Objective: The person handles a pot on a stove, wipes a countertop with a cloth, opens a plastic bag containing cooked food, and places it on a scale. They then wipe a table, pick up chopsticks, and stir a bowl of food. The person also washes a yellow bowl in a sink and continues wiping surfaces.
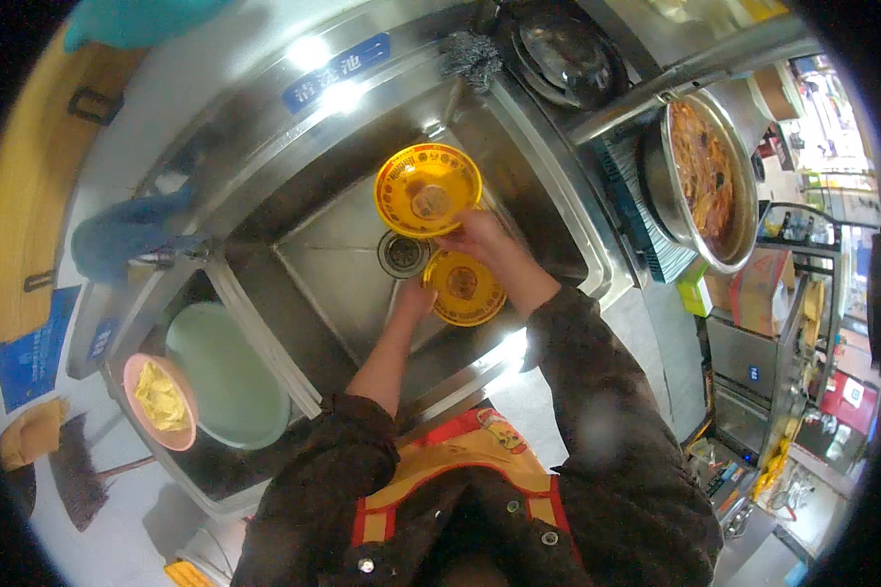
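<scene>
Two yellow bowls with red-and-black patterned rims are in the stainless-steel sink [330, 286] before me. My right hand [479, 235] grips the near rim of the upper bowl [427, 183], its inside turned up towards me. A round brownish patch shows at that bowl's centre. Just below it, my left hand [415, 299] holds the left edge of the lower bowl [464, 293], partly covered by my right hand and wrist. Most of the left fingers are hidden. Beside both bowls lies the round sink drain [402, 254].
A steel-wool scourer [471, 60] and dark round cookware [564, 55] sit along the sink's far edge. At right stands a steel basin of orange-brown contents [705, 176], near a metal pipe [697, 70]. The left compartment holds a green basin [227, 374] and a pink bowl [183, 433].
</scene>
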Action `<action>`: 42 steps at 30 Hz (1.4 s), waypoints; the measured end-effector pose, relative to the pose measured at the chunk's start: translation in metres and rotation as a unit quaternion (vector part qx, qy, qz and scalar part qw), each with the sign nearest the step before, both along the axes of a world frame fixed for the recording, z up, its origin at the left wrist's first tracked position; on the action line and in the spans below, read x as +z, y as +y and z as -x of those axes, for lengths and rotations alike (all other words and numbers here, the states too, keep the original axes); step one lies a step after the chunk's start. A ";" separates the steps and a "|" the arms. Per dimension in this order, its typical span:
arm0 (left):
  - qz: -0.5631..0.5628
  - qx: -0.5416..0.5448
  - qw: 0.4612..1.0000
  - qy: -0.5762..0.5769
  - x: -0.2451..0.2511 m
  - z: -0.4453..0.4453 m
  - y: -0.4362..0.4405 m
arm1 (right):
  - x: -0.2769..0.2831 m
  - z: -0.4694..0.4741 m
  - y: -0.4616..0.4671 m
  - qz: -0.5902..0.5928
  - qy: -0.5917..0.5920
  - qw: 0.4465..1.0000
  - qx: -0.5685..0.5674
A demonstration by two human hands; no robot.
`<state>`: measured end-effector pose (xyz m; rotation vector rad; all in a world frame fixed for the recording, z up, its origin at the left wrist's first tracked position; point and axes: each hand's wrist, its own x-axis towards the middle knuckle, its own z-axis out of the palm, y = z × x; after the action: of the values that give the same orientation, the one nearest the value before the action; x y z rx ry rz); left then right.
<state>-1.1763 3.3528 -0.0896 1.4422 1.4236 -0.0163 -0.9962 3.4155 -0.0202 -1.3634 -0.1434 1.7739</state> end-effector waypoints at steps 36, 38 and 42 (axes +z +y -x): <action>-0.276 0.588 0.647 -0.399 0.273 0.192 0.047 | 0.195 0.113 -0.138 -0.063 -0.059 0.960 0.266; -0.291 0.566 0.694 -0.337 0.313 0.215 0.059 | 0.208 0.129 -0.132 -0.087 -0.065 0.951 0.289; -0.419 0.477 0.757 -0.154 0.367 0.221 0.077 | 0.232 0.149 -0.123 -0.126 -0.104 0.933 0.320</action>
<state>-1.3969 3.4302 0.2771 1.0821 1.8051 1.6114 -1.1450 3.2928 0.2123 -1.4002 -0.9946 2.0239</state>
